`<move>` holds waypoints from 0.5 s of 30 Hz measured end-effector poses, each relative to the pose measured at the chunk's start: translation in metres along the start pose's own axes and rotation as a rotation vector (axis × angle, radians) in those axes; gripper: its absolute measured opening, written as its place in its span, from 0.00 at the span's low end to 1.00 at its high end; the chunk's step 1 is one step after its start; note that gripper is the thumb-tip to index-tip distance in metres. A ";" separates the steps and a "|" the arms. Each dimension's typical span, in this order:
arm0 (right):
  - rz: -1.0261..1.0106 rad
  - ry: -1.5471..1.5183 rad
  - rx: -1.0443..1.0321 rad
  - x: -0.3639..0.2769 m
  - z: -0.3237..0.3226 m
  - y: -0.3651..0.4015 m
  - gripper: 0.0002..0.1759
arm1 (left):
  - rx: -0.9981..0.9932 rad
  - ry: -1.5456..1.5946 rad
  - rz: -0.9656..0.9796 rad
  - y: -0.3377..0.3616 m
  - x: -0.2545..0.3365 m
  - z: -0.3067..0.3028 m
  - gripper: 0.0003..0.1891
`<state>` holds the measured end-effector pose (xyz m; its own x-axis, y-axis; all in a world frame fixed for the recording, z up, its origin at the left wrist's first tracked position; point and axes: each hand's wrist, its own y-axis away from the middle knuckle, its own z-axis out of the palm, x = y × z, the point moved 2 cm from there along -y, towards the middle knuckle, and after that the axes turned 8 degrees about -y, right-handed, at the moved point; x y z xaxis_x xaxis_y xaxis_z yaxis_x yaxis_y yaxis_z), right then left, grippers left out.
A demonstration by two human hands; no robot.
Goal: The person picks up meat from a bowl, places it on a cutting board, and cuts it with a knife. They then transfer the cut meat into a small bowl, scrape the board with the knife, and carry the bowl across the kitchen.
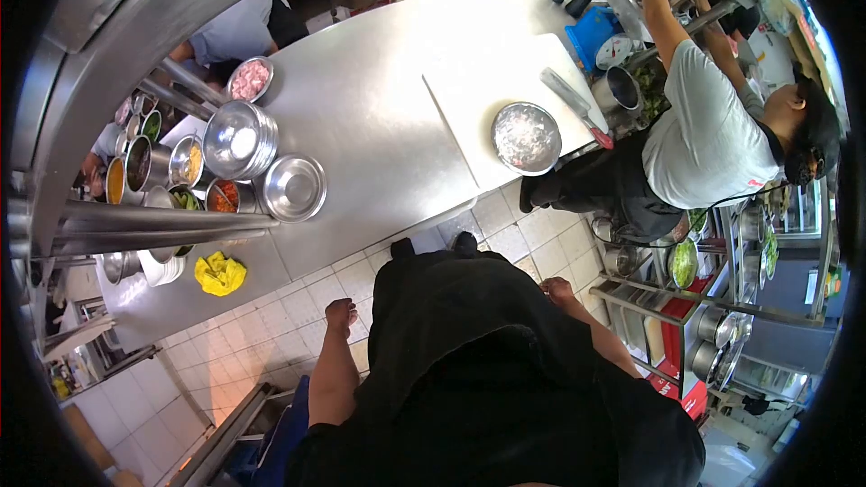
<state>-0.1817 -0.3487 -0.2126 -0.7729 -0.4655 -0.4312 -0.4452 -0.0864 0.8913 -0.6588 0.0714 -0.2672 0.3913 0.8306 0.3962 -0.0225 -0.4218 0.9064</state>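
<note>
Both of my arms hang at my sides, over the tiled floor. My left hand (341,316) has its fingers curled inward; whether anything is inside is too small to tell. My right hand (557,290), beside my dark clothing, is also curled, its inside hidden. Neither touches the steel table (361,81) in front of me. Nearest to my left hand on the table are a yellow cloth or bag (219,274) and a round steel dish (294,188). A bowl with white powdery contents (526,138) sits on the white board (460,72), near a cleaver (566,90).
A co-worker in a white shirt (713,126) reaches up at the right. Stacked bowls (236,140), a bowl of raw meat (250,79) and several food containers stand left. A blue scale (591,36) is at the back right. Two other people are across the table.
</note>
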 end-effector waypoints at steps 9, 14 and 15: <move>0.023 0.054 0.047 -0.007 0.002 0.001 0.11 | 0.016 0.036 -0.018 0.014 -0.011 0.007 0.04; 0.017 0.067 0.020 -0.009 0.003 -0.001 0.11 | -0.055 0.098 0.007 0.007 -0.023 0.005 0.05; 0.023 0.055 0.016 -0.006 0.001 -0.006 0.12 | -0.041 0.111 0.016 0.013 -0.023 0.007 0.04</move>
<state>-0.1751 -0.3441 -0.2153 -0.7575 -0.5148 -0.4015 -0.4348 -0.0611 0.8985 -0.6617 0.0443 -0.2656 0.2868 0.8597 0.4226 -0.0662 -0.4223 0.9040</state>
